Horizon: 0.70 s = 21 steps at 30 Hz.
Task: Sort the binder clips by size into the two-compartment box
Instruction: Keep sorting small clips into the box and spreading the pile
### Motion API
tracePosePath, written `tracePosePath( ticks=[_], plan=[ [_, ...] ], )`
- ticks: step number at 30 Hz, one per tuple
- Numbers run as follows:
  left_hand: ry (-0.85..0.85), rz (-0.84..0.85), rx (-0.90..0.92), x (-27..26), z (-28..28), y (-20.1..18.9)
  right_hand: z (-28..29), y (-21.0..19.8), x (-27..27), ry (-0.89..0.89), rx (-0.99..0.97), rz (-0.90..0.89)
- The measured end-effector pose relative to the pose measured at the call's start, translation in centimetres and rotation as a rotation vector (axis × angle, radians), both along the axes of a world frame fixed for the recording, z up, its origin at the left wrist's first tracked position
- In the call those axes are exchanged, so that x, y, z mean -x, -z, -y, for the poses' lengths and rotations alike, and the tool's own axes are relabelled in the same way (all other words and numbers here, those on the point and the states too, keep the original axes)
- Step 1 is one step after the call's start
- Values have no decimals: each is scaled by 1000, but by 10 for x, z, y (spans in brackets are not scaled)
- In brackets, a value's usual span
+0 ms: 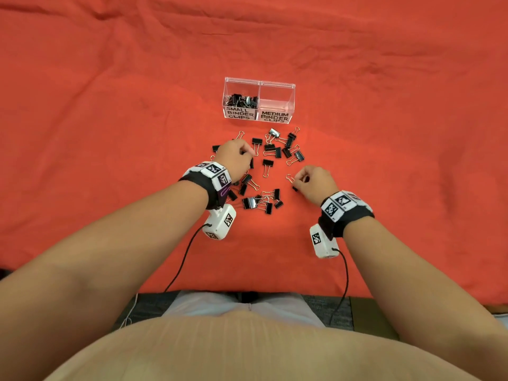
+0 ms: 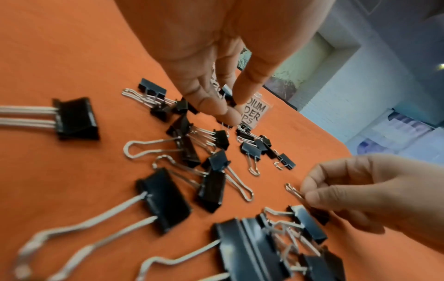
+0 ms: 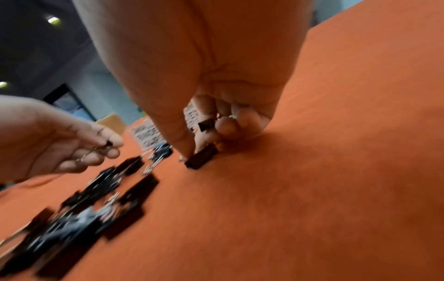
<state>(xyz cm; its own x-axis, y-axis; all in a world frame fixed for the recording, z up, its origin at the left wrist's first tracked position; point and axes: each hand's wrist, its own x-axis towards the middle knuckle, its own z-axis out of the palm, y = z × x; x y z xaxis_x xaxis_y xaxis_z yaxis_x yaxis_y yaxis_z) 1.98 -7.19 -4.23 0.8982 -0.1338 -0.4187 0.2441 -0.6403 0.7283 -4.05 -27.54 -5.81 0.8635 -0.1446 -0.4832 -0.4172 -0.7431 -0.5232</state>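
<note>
The clear two-compartment box [image 1: 259, 100] carries two hand-lettered paper labels on its front — "SMALL BINDER CLIPS" [image 1: 240, 113] on the left compartment, "MEDIUM BINDER CLIPS" [image 1: 274, 117] on the right.

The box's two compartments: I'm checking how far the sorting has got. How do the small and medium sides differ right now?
The small compartment, on the left of the box, holds a heap of black clips; the medium compartment, on the right, shows none. The left label reads SMALL BINDER CLIPS, the right label MEDIUM BINDER CLIPS. Both are clear-walled and much alike in size.
</note>
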Motion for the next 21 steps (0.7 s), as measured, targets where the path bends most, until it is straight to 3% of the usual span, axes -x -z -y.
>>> tracePosePath(
  ticks=[3, 6, 13, 17, 21],
  plan=[
    [69, -22, -30, 7, -9, -1, -13, -3, 4, -64, 5, 56],
    [250, -2, -137, 19, -13, -2, -19, -9, 5, -46, -18, 132],
    [590, 80, -315, 45, -19, 12, -28, -7, 10, -216, 90, 38],
    [668, 90, -374, 44, -24, 13, -23, -10, 4, -94, 95, 100],
    [702, 100, -350, 40, -26, 10, -25, -14, 10, -179, 103, 58]
  ],
)
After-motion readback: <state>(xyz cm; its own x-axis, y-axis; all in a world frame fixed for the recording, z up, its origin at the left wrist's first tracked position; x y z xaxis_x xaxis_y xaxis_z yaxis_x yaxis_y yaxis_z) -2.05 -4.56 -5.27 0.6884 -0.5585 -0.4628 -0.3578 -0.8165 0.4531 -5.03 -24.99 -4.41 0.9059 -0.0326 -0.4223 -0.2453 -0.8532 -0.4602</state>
